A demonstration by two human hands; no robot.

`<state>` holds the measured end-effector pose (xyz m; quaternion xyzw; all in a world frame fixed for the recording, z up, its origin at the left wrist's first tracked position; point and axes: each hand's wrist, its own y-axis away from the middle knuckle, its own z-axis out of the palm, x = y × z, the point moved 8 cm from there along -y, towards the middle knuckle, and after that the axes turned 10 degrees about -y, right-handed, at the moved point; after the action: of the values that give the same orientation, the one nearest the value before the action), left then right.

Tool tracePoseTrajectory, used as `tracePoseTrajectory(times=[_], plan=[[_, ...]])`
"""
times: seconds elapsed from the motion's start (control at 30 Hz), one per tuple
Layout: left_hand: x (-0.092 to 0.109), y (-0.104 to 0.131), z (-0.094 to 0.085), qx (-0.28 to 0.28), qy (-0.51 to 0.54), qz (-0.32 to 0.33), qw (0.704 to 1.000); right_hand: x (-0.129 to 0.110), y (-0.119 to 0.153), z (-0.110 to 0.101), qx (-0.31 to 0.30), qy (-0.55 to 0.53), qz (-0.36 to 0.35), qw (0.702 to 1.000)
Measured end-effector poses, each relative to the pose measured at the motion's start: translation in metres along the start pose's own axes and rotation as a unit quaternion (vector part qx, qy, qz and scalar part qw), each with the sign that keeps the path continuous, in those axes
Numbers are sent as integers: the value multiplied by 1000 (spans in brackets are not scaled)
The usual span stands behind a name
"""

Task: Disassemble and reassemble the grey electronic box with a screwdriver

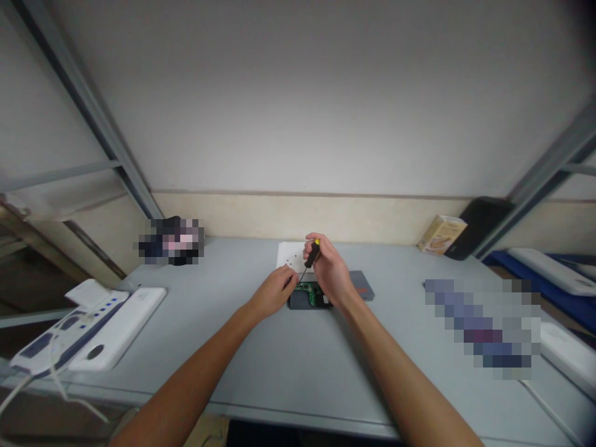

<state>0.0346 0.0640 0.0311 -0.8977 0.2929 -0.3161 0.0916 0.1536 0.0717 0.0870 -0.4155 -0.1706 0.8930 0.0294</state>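
Observation:
My right hand is wrapped around a black-and-yellow screwdriver. Its thin shaft slants down to the left, with the tip at the upper left of an opened dark electronic device. A green circuit board shows inside the casing; my right hand hides part of it. At the device's left end, my left hand has its fingers bent together and gripping that edge, close to the screwdriver tip. Behind lies a white sheet with several small dark specks, perhaps screws.
A flat grey piece lies right of the device. To the left are a white power strip and a white slab. A small box leans by a black case at the back right. Blurred-out items sit on both sides.

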Motion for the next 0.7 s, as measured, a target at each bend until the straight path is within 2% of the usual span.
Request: tracePoseTrajectory(times=[0.13, 0.37, 0.47, 0.57, 0.7], plan=[[1, 0, 0, 0, 4, 9, 1000, -1, 1, -4, 13, 27, -27, 999], [-1, 0, 1, 7, 8, 8, 1000, -13, 0, -18, 98, 45, -102, 989], [-1, 1, 1, -1, -6, 6, 1000, -38, -2, -21, 129, 15, -128, 983], [-1, 1, 1, -8, -17, 8, 1000, -75, 0, -20, 116, -1, -163, 980], [-1, 1, 0, -8, -20, 7, 1000, -118, 14, -27, 98, 72, -182, 976]])
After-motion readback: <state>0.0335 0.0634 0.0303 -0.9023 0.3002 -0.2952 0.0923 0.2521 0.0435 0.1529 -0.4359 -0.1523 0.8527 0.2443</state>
